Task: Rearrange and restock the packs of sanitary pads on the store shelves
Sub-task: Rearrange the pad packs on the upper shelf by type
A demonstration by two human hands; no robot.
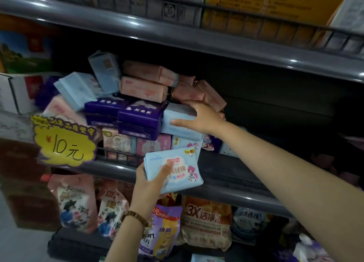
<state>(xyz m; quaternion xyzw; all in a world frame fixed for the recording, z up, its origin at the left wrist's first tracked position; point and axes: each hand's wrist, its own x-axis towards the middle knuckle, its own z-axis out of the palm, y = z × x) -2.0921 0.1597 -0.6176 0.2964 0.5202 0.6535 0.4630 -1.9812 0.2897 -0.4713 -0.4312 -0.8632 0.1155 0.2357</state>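
Sanitary pad packs [149, 96] sit heaped on the middle shelf [236, 194], loosely stacked, several tilted. We note pink packs [143, 88] at the top of the heap, purple packs [137, 117] below them toward the front, and pale blue ones leaning at the left. Our right hand [202, 117] reaches in at the heap's right side and grips a thick blue pack [177, 127], thumb laid along its front face, fingers over its top. That pack touches the purple packs on its left and rests on a row of upright packs. Our left hand [149, 181], beaded bracelet [136, 217] at the wrist, holds a flat blue pack [177, 169] in front of the shelf rim, thumb across its printed face, apart from the heap. Yellow price sign [65, 143] hangs on the rim to the left. Pouches [206, 222] stand on the shelf below.
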